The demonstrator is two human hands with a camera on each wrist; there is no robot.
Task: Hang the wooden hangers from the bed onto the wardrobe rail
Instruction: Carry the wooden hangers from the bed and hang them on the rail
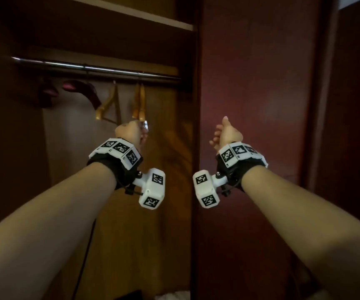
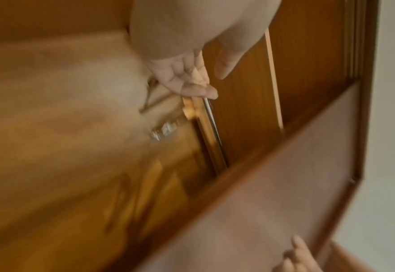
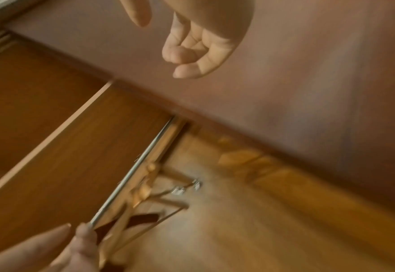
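The metal wardrobe rail (image 1: 96,69) crosses the open compartment. Light wooden hangers hang on it: one tilted (image 1: 107,102), and a pair close together (image 1: 139,100) near the rail's right end, with metal clips (image 1: 145,124) at the bottom. My left hand (image 1: 141,135) is just below that pair. In the left wrist view my left hand (image 2: 212,82) has relaxed fingers (image 2: 191,79) and holds nothing. My right hand (image 1: 218,131) hovers before the closed door, loosely curled and empty, as the right wrist view of my right hand (image 3: 168,46) also shows. The rail (image 3: 133,173) and hangers (image 3: 145,193) appear there, blurred.
Dark red hangers (image 1: 49,92) hang at the rail's left part. A shelf (image 1: 131,16) runs above the rail. The closed reddish wardrobe door (image 1: 261,105) fills the right side, with the compartment's side wall (image 1: 194,126) next to the hangers. A dark cable (image 1: 86,245) hangs low inside.
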